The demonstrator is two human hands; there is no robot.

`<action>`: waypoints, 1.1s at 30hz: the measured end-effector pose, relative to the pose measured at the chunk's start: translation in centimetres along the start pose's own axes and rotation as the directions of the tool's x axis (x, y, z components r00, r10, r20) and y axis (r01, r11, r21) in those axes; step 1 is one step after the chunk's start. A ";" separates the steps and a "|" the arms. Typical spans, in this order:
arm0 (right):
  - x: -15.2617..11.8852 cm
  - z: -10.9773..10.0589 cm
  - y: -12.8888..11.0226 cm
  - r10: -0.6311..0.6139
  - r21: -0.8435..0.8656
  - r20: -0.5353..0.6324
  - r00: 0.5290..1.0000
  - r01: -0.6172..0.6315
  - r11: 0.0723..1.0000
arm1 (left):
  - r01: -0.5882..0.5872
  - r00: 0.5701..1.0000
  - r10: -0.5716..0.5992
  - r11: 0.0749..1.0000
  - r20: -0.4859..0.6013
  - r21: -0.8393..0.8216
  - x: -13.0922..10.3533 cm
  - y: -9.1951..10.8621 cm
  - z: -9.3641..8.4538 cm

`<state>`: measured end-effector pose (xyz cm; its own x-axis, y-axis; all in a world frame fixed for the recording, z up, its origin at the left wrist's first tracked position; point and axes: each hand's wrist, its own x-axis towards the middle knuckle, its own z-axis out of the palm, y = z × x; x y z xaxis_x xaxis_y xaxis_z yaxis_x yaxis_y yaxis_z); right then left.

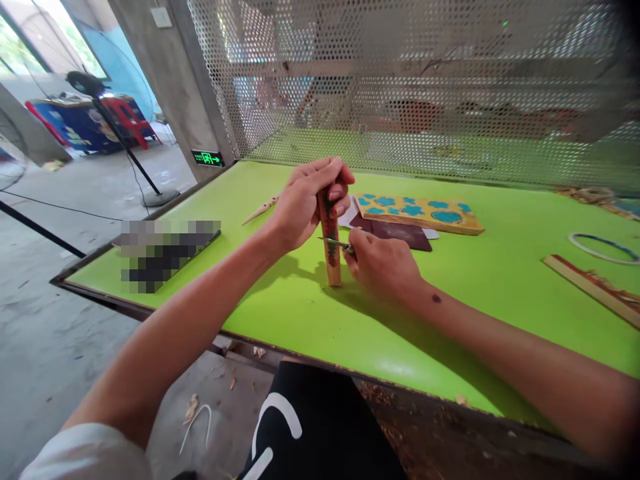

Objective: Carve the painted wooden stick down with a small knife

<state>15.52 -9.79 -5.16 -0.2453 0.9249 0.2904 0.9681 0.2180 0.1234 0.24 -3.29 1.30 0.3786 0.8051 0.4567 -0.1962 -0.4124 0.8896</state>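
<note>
A narrow wooden piece (333, 263) with a dark, reddish carved face stands upright on the green tabletop (295, 313). My left hand (313, 200) is wrapped round its upper part. Lower down on the right, my right hand (383, 263) is closed round the handle of a small knife (333, 241), whose thin blade points left across the front of the wood. Behind my right hand lie dark sandpaper sheets (403, 235) and a yellow board (470, 220) with blue patches. A pointed wooden stick (260, 210) rests left of my left hand.
A blurred-out flat object (170, 257) lies at the table's left. On the right are a white ring (603, 260) and a wooden strip (595, 290) with a rough reddish edge. A perforated metal screen (400, 87) rises along the back. Wood shavings lie below the front edge.
</note>
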 end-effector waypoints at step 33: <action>-2.1 1.2 -0.7 -0.027 -0.024 0.129 0.991 0.030 0.999 | 0.051 0.992 -0.057 0.997 -0.117 -0.053 0.2 0.3 0.9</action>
<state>15.47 -11.53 -7.02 -0.2627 0.9511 0.1623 0.9588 0.2385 0.1546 1.12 -3.64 1.65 0.2809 0.8716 0.4018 -0.2242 -0.3474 0.9105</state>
